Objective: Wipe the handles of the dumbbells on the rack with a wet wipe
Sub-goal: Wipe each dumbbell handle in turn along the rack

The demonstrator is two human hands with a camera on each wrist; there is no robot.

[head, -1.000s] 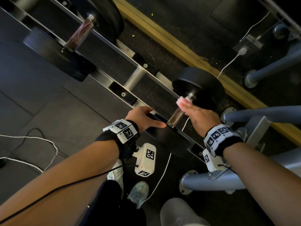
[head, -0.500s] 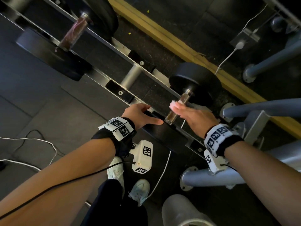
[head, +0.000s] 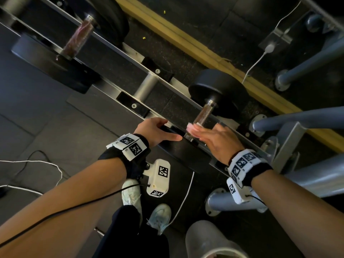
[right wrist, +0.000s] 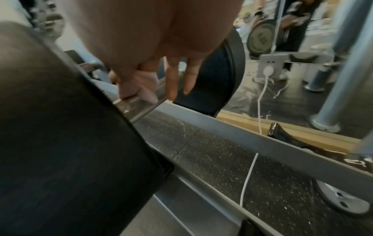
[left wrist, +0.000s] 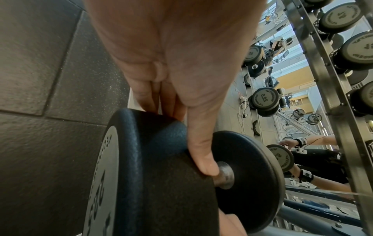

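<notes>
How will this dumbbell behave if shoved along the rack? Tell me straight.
Likely heavy: the dumbbell has thick, solid-looking heads, so a light push probably won't move it. Round heads could roll if shoved hard; the left hand holding the near head seems to steady it. The textured handle probably grips well, even under the wet wipe.

head: overhead, facing down | wrists: close, low | shared: dumbbell [head: 203,113]

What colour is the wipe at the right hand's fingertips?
Pale pink wipe; the head view shows it best.
</notes>
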